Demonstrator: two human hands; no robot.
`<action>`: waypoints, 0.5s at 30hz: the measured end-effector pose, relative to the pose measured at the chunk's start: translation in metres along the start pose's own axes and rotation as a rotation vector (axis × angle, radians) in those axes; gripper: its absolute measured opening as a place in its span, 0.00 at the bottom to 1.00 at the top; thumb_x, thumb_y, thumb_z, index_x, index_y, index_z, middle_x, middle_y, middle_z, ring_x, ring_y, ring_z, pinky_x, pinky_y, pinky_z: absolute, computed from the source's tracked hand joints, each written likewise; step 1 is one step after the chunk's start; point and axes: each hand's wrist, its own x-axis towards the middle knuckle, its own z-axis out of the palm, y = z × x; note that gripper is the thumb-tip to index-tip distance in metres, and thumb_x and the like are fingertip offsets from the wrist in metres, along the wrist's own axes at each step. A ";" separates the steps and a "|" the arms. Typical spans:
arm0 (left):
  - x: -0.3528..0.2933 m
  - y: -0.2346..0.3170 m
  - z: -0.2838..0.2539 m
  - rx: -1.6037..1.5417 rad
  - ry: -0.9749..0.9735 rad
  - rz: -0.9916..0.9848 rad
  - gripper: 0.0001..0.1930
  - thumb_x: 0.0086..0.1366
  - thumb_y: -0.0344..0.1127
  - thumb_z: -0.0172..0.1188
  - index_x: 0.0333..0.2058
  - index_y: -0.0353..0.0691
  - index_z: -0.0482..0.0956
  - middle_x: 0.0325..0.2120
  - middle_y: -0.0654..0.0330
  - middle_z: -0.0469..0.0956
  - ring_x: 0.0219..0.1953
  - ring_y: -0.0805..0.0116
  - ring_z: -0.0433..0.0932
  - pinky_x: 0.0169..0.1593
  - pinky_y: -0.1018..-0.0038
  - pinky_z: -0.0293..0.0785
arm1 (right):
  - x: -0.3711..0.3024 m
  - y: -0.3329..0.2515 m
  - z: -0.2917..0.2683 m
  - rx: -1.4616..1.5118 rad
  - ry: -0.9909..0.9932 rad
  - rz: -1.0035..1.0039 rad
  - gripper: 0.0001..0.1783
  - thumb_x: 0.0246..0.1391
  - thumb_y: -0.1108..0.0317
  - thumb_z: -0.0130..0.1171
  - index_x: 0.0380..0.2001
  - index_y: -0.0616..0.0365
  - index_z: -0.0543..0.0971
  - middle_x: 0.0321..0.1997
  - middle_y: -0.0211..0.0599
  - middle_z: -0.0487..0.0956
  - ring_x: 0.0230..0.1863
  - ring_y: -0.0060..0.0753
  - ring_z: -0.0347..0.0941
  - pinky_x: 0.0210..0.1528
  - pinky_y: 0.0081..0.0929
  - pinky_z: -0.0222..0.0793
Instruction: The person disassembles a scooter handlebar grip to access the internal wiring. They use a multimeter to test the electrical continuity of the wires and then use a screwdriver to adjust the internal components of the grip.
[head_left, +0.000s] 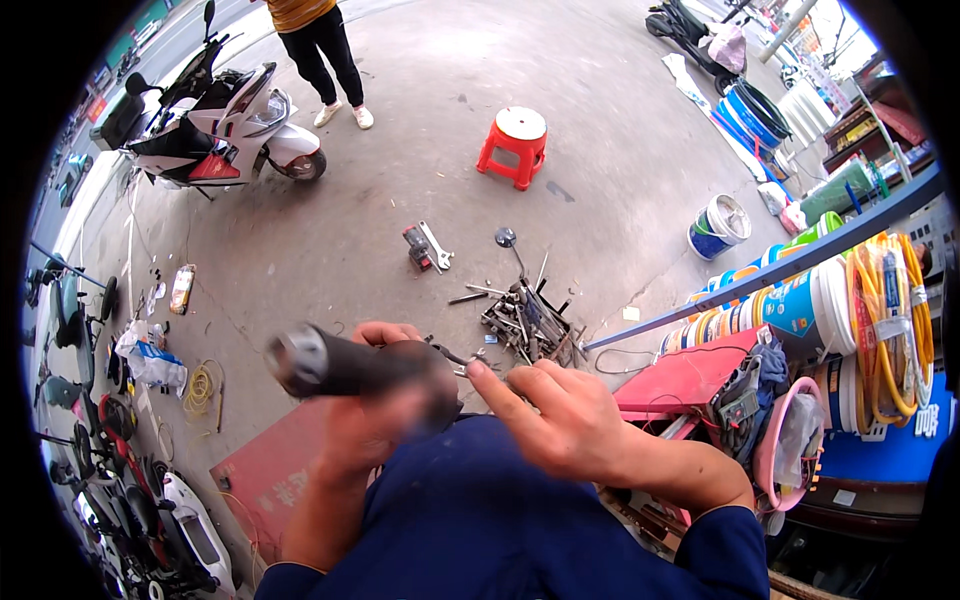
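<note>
Close in front of me, my left hand point(352, 430) is closed round a thick black cylinder point(350, 366) with a greyish hollow-looking end. It is blurred, so I cannot tell its kind. My right hand point(560, 415) points its index finger toward the cylinder's right end, the other fingers curled. At that fingertip there is a small metallic bit and a thin dark curved piece point(450, 354); the thumb is hidden. Beyond my hands, a heap of hand tools point(530, 322) lies on the concrete. An adjustable wrench point(436, 246) and a red-black tool point(416, 246) lie farther off.
A red stool point(513, 150) stands ahead. A white scooter point(225, 135) and a standing person point(318, 50) are at far left. On the right are a bucket point(720, 226), a blue rail point(770, 281), yellow hose coils point(888, 330) and a pink basin point(768, 450). A red board point(270, 470) lies at left.
</note>
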 end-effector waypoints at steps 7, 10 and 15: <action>-0.008 -0.006 0.003 0.302 0.013 0.184 0.28 0.55 0.33 0.72 0.49 0.39 0.64 0.44 0.59 0.70 0.44 0.70 0.74 0.47 0.73 0.75 | -0.004 -0.001 -0.013 -0.095 0.001 -0.117 0.33 0.35 0.77 0.58 0.53 0.67 0.76 0.29 0.34 0.72 0.22 0.27 0.68 0.19 0.24 0.63; -0.008 -0.004 0.004 0.110 0.015 0.099 0.28 0.55 0.32 0.71 0.49 0.38 0.64 0.45 0.58 0.70 0.45 0.70 0.74 0.48 0.73 0.75 | -0.004 -0.003 -0.009 -0.102 0.029 -0.107 0.32 0.37 0.77 0.59 0.53 0.67 0.76 0.29 0.34 0.73 0.22 0.27 0.67 0.20 0.24 0.63; -0.007 -0.015 -0.010 0.476 0.037 0.234 0.25 0.52 0.28 0.70 0.47 0.37 0.68 0.44 0.57 0.71 0.46 0.69 0.75 0.50 0.72 0.73 | -0.002 -0.003 -0.012 0.167 -0.201 0.132 0.29 0.42 0.75 0.58 0.53 0.65 0.75 0.29 0.37 0.73 0.24 0.35 0.71 0.24 0.30 0.68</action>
